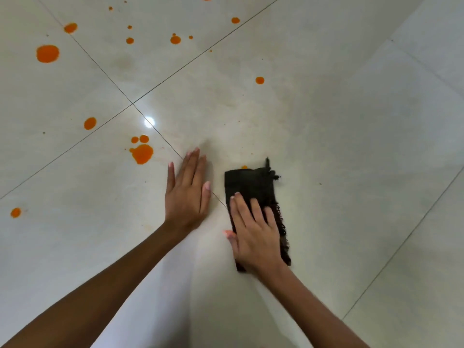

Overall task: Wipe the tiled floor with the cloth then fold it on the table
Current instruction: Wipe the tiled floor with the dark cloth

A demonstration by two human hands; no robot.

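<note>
The right hand (253,237) presses flat, fingers spread, on a folded dark fringed cloth (251,187) on the glossy pale tiled floor (351,121). Just left of the cloth, the left hand (187,194) lies flat, holding nothing; orange spill spots (141,153) lie beyond it

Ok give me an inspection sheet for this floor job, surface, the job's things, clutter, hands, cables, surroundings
Surface: pale glossy tiled floor with thin dark grout lines; many orange spots, the largest at upper left, a cluster just left of the left hand, and one peeking out at the cloth's far edge.
Job's things: dark folded cloth with frayed edges, lying flat on the floor.
Clutter: nothing seen beyond the spills and a few small dark specks.
Hands: left hand flat on the bare tile, empty; right hand pressed palm-down on the cloth's near half, a flat press, not a closed grip.
Cables: nothing seen.
Surroundings: only floor in view; no table visible.
</note>
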